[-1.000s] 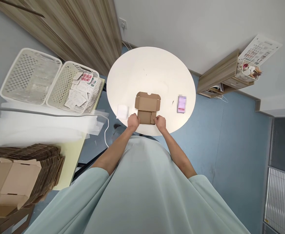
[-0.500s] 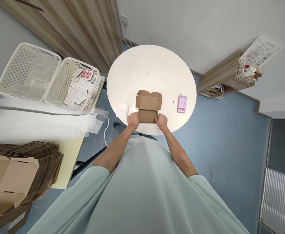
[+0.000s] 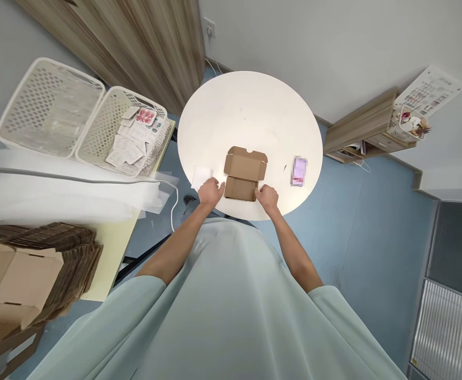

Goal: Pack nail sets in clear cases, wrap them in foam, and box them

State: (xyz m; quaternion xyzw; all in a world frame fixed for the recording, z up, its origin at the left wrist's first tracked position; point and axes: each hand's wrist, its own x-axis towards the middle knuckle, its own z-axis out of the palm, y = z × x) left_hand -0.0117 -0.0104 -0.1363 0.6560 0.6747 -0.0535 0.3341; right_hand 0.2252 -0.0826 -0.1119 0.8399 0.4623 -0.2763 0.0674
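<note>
A small brown cardboard box (image 3: 240, 189) stands on the round white table (image 3: 250, 100) with its lid raised at the back and its inside showing bare. My left hand (image 3: 210, 193) is just off the box's left side, thumb apart from the fingers, holding nothing. It lies over the near edge of a white folded sheet (image 3: 201, 176), whose material I cannot make out. At the box's right wall, my right hand (image 3: 267, 198) grips the edge with thumb and curled fingers.
A pixelated pink-purple item (image 3: 298, 171) lies on the table's right. To the left, a side table (image 3: 114, 258) bears a basket of printed cards (image 3: 124, 140), a basket of clear plastic (image 3: 53, 111), white sheets (image 3: 65, 192) and stacked cardboard boxes (image 3: 68, 258). A low cabinet (image 3: 361, 124) stands right.
My left hand has let go of the box's left wall and moved slightly left, its thumb spreading. My right hand stays at the right wall. The whole view has shifted a little.
</note>
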